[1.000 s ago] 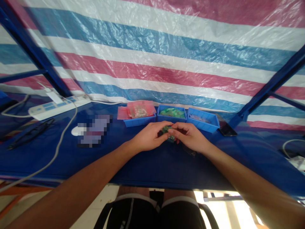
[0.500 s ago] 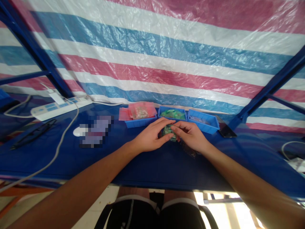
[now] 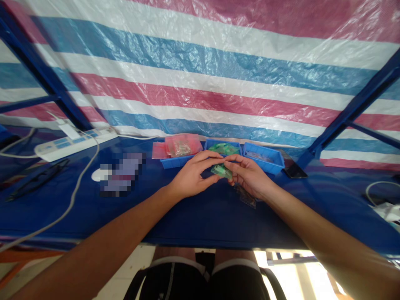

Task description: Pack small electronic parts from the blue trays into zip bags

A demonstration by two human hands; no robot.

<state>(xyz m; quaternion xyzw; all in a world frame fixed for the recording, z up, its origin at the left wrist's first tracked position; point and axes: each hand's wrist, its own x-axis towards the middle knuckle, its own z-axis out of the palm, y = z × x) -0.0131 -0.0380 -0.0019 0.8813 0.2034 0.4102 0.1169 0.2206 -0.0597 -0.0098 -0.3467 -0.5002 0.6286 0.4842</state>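
A small green plastic packet (image 3: 221, 170) is between my two hands over the blue table. My left hand (image 3: 196, 173) pinches its left side, the thumb below and the fingers reaching over the top. On the other side, my right hand (image 3: 251, 177) grips the packet with thumb and fingers. A see-through plastic bag (image 3: 246, 196) shows below my right palm; whether that hand holds it or it lies on the table, I cannot tell. Just behind the hands stands a blue bin (image 3: 239, 146) of green packets.
Left of it, a blue bin (image 3: 170, 163) bears pink plastic bags (image 3: 183, 146). A third blue bin (image 3: 271, 164) holds clear plastic, with a dark phone (image 3: 295, 168) beside it. A power strip (image 3: 75, 143), a cable (image 3: 75, 196) and a white round object (image 3: 101, 174) are at left.
The green packet is tilted flatter between my fingers, and my hands have shifted slightly. More of the see-through bag shows below my right hand. The whole view has moved a little.
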